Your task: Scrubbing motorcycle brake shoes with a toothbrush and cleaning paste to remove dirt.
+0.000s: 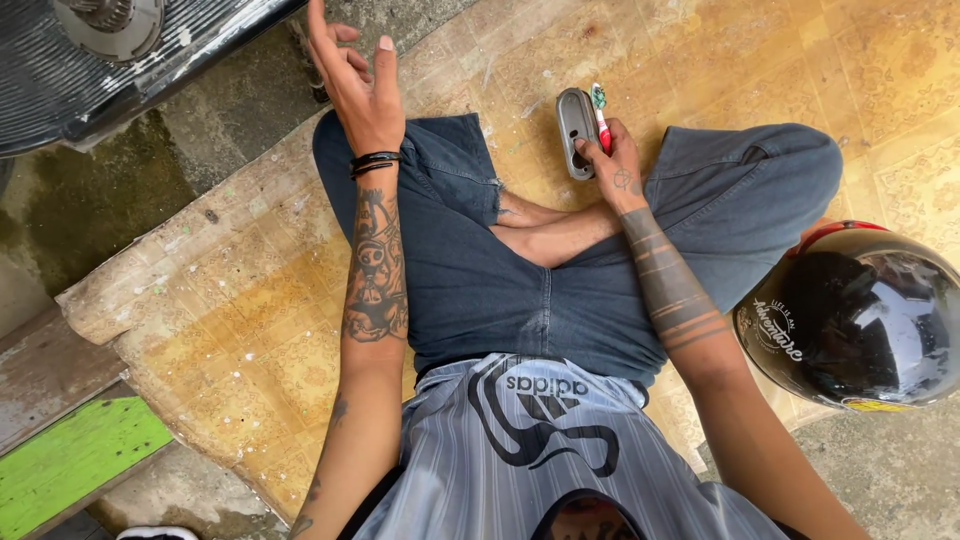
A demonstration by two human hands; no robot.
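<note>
Person sits cross-legged on patterned floor mat (250, 300); black helmet (860, 315) at right edge. Right hand (615, 165), upper centre — fingers closed round grey curved part (575, 130) and toothbrush (600, 115); keep brush pinned against part. Left hand (360, 85), upper left — raised, fingers loosely spread, empty.

black helmet (860, 320) crowding right side, fan grille (110, 60) upper left, open mat (240, 310) between

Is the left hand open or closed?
Open. The left hand is raised with its fingers spread and nothing in it. The right hand holds a toothbrush and a grey part.
</note>
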